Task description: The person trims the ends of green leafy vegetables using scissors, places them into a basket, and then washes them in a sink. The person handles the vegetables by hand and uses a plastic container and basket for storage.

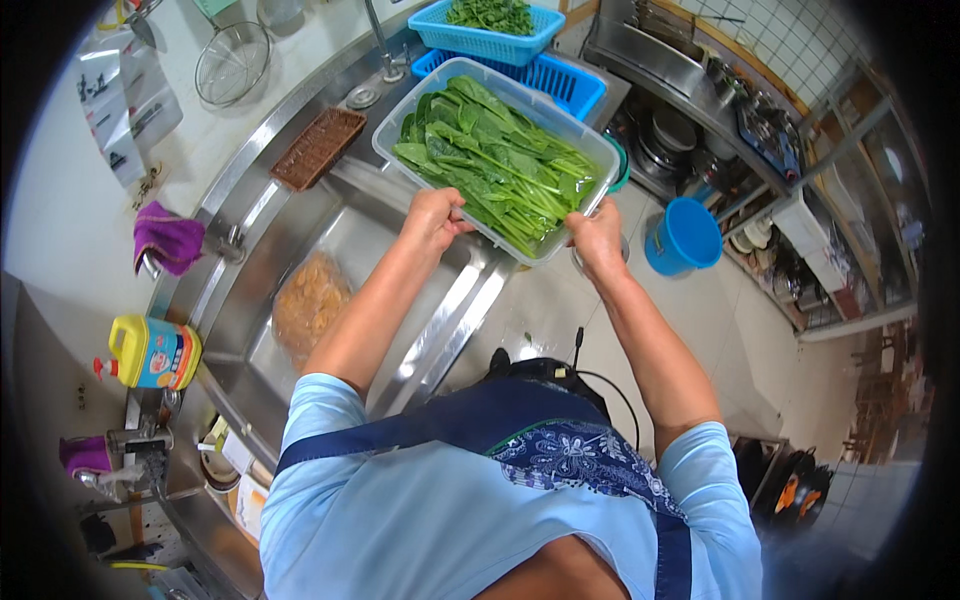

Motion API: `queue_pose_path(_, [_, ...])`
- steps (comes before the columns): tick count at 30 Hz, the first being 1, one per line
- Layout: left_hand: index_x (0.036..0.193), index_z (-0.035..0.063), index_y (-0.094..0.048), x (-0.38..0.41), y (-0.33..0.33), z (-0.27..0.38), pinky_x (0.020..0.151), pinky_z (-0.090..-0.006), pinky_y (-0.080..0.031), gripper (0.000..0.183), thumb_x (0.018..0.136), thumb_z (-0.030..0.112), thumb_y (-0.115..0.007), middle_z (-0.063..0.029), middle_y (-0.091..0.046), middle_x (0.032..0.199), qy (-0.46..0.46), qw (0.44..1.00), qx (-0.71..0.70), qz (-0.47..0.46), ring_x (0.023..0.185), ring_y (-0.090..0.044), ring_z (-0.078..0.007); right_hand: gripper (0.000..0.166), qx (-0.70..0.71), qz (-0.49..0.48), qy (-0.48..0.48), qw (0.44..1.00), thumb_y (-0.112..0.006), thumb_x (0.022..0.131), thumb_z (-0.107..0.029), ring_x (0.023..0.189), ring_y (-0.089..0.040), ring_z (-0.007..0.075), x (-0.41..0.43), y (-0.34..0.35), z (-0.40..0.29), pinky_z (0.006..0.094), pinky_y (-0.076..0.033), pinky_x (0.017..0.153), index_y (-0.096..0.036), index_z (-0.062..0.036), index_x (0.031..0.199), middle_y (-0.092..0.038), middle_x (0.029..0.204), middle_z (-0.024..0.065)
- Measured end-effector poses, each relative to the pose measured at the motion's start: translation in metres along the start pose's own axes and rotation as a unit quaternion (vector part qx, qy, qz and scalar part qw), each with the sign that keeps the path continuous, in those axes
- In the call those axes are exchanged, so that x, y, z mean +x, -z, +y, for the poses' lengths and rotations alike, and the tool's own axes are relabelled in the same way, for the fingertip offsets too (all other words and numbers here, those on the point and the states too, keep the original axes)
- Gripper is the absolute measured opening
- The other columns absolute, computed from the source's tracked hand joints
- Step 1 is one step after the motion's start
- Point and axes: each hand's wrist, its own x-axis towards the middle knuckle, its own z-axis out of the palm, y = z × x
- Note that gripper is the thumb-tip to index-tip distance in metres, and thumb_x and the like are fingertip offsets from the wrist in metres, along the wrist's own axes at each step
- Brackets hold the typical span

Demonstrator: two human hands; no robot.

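A clear plastic tub (387, 138) full of long-stemmed leafy greens (495, 157) is held between my two hands, beside the sink's far end. My left hand (435, 217) grips its near rim, towards the left corner. At the near right corner, my right hand (598, 234) is closed on the rim. The greens lie with their leaves to the left and their stems to the right. Below and left of the tub, a clear bag of orange-brown food (311, 304) rests in the stainless steel sink (360, 232), partly hidden by my left forearm.
A brown woven basket (318, 148) sits on the sink ledge. Blue plastic baskets (487, 41), the upper holding greens, stand behind the tub. A blue bucket (683, 236) is on the floor at right. A yellow jug (154, 352) and a faucet with purple cloth (169, 236) are at left.
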Motion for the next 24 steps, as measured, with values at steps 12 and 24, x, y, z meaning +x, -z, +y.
queue_pose_path(12, [0.089,0.0016,-0.044,0.112,-0.005,0.059,0.063,-0.0524,-0.052,0.017,0.073,-0.003,-0.044,-0.0088,-0.043,0.076,0.033,0.984,-0.048,0.168,0.055,-0.049,-0.0234,0.017,-0.050,-0.068,-0.022,0.996,-0.053,0.065,0.000,0.054,-0.054,0.0190,0.149,-0.066,0.028,0.0309,-0.042,0.048,-0.055,0.0078,0.080,-0.057,0.069,0.0130])
queue_pose_path(24, [0.104,0.0007,-0.042,0.190,0.026,0.008,0.066,-0.0617,-0.048,0.037,0.069,-0.010,-0.034,-0.0157,-0.047,0.098,0.104,0.960,-0.090,0.244,0.080,-0.056,-0.0378,0.022,-0.067,-0.224,-0.193,0.953,-0.057,0.069,-0.002,0.053,-0.054,0.0202,0.202,-0.079,0.068,0.0305,-0.044,0.046,-0.057,0.0091,0.088,-0.059,0.078,0.0150])
